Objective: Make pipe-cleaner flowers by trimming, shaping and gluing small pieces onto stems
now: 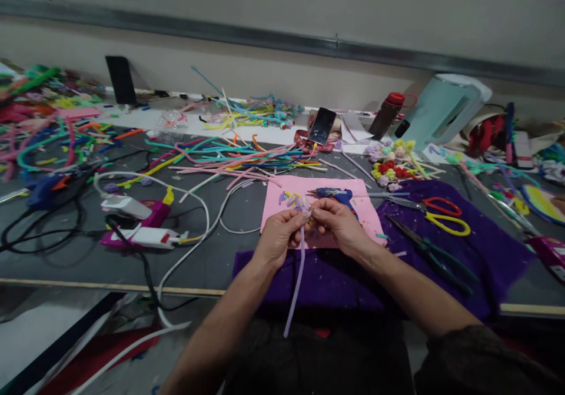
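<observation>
Under both hands lies the grey worktop (229,254) with purple cloth (485,248), then a pink sheet (282,192). Left hand (279,237) and right hand (338,223) pinch together on a lilac pipe cleaner (296,283), its tail hanging below the left hand.
</observation>
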The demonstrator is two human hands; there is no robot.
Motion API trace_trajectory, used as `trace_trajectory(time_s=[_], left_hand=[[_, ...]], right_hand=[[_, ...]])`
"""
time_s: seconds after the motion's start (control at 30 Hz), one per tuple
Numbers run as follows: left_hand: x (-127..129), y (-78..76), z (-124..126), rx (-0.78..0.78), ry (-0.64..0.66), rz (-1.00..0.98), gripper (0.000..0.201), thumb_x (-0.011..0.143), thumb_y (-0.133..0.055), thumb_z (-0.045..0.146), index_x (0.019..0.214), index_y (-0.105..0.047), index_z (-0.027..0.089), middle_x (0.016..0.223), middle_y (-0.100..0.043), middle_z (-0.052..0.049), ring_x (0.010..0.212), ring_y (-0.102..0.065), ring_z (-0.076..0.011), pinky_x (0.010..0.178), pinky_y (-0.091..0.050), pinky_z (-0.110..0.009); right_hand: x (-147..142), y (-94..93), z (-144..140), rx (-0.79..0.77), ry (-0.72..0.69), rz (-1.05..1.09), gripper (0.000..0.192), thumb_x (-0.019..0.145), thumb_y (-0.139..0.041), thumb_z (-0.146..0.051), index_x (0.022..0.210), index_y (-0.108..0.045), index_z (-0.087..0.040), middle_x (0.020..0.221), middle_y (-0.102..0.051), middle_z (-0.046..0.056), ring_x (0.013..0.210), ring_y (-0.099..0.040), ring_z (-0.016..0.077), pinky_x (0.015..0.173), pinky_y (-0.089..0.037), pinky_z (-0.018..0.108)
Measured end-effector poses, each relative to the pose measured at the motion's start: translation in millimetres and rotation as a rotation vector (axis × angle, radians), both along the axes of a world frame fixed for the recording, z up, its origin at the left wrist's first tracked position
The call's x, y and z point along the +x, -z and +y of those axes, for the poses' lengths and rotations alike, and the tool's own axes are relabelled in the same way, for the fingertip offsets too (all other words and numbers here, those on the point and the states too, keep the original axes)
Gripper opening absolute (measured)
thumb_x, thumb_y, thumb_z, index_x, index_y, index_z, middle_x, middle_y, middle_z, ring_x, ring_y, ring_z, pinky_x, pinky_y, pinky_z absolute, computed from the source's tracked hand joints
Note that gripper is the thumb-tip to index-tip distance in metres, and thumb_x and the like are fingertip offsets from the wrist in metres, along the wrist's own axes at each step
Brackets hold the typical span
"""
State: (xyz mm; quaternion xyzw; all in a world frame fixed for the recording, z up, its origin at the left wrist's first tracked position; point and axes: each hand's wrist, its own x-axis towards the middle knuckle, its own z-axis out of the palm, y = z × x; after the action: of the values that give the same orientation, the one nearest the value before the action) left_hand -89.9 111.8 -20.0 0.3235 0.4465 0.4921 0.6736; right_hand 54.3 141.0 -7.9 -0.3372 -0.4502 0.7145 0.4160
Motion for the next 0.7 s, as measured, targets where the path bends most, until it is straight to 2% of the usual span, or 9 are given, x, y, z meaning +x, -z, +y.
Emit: trace_trajectory(time_s=[0.13,0.23,0.37,0.53,0.7], left_hand=[[1.2,-2.1,-1.4,0.006,-0.027,0.046,0.028,0.068,-0.069,0.039,0.064,-0.057,0.013,0.044,-0.051,0.005,0.034,-0.037,-0.0014,0.035,-0.022,-0.014],[2.2,-4.2,-2.7,0.022,-0.056,0.091,0.028,0.067,-0.069,0.039,0.065,-0.056,0.014,0.048,-0.053,0.005,0.035,-0.038,-0.0017,0.035,-0.024,-0.015],[2.7,-6.0,-3.6,0.068,-0.064,0.150,0.030,0.067,-0.068,0.041,0.066,-0.057,0.013,0.054,-0.056,0.003,0.035,-0.036,-0.0011,0.035,-0.023,-0.015],[3.3,-8.3,-4.2,0.088,-0.037,0.170,0.032,0.067,-0.068,0.042,0.066,-0.057,0.012,0.054,-0.056,0.003,0.037,-0.036,-0.0017,0.035,-0.022,-0.015],[3.2,-6.9,-4.0,0.100,-0.002,0.164,0.031,0.067,-0.068,0.041,0.064,-0.054,0.013,0.052,-0.053,0.004,0.037,-0.036,-0.0019,0.036,-0.024,-0.015]], right_hand=[[-3.5,-2.5,-4.6,0.051,0.065,-0.043,0.022,0.071,-0.068,-0.034,0.073,-0.056,-0.016,0.058,-0.059,-0.003,0.043,-0.043,0.0046,0.043,-0.034,0.017],[-3.8,-2.0,-7.1,0.035,0.062,-0.041,0.022,0.071,-0.068,-0.035,0.073,-0.056,-0.016,0.059,-0.058,-0.003,0.043,-0.044,0.0046,0.044,-0.034,0.017],[-0.9,0.3,-6.1,-0.049,-0.038,0.017,0.021,0.071,-0.068,-0.033,0.074,-0.056,-0.015,0.064,-0.060,-0.002,0.042,-0.045,0.0034,0.040,-0.032,0.015],[5.0,5.0,2.1,-0.184,-0.174,0.083,0.019,0.071,-0.066,-0.029,0.071,-0.056,-0.013,0.062,-0.060,-0.001,0.035,-0.042,0.0031,0.030,-0.020,0.015],[9.0,9.5,7.5,-0.229,-0.262,0.156,0.017,0.073,-0.063,-0.027,0.070,-0.060,-0.011,0.061,-0.060,0.000,0.032,-0.038,0.0019,0.028,-0.020,0.014]])
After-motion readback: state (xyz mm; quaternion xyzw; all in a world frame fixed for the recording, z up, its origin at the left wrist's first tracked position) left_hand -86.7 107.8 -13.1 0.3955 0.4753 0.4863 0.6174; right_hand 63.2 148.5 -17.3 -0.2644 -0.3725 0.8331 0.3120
